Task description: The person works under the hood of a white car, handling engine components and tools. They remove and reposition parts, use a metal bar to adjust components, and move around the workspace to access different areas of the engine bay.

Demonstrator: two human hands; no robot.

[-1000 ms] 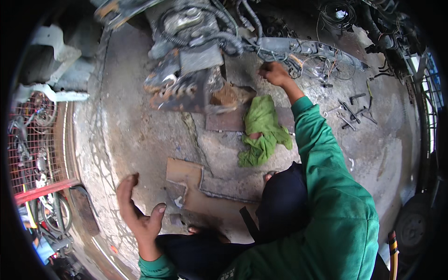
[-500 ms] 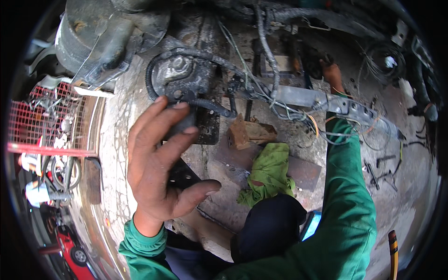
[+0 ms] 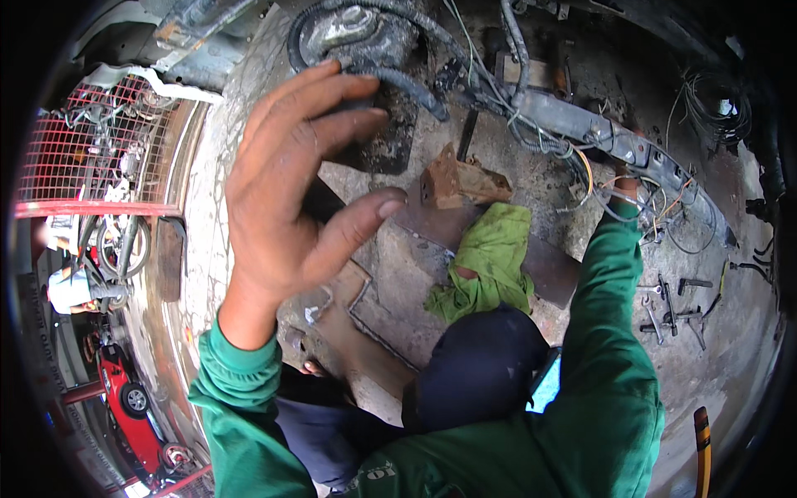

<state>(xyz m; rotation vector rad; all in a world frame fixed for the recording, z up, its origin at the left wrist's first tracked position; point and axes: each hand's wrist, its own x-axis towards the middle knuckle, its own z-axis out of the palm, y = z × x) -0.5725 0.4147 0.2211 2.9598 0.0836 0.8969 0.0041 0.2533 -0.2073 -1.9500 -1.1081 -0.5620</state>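
Observation:
My left hand [image 3: 286, 191] is raised at centre left, fingers curved and apart, near a black corrugated hose [image 3: 407, 87] and a grimy metal assembly [image 3: 349, 33]. A dark part is partly hidden behind it. My right hand [image 3: 624, 184] is mostly hidden under a long grey metal bar [image 3: 564, 116] strung with loose wires [image 3: 581, 191]. Below the bar are a rusty angled metal piece [image 3: 448, 183] and a green rag [image 3: 486, 257], lying over a brown plank [image 3: 548, 278].
Wrenches and other tools [image 3: 652, 319] lie on concrete at right. A wire coil [image 3: 706, 129] is at upper right, cardboard [image 3: 357, 340] below my left hand. At left are a red wire cage [image 3: 83, 153], bicycles, a person in white [image 3: 70, 290] and a red car [image 3: 133, 427].
My left hand has risen from the lower left toward the hose. My right arm has reached forward, and its hand, visible earlier, is now mostly hidden by the bar. The view has shifted.

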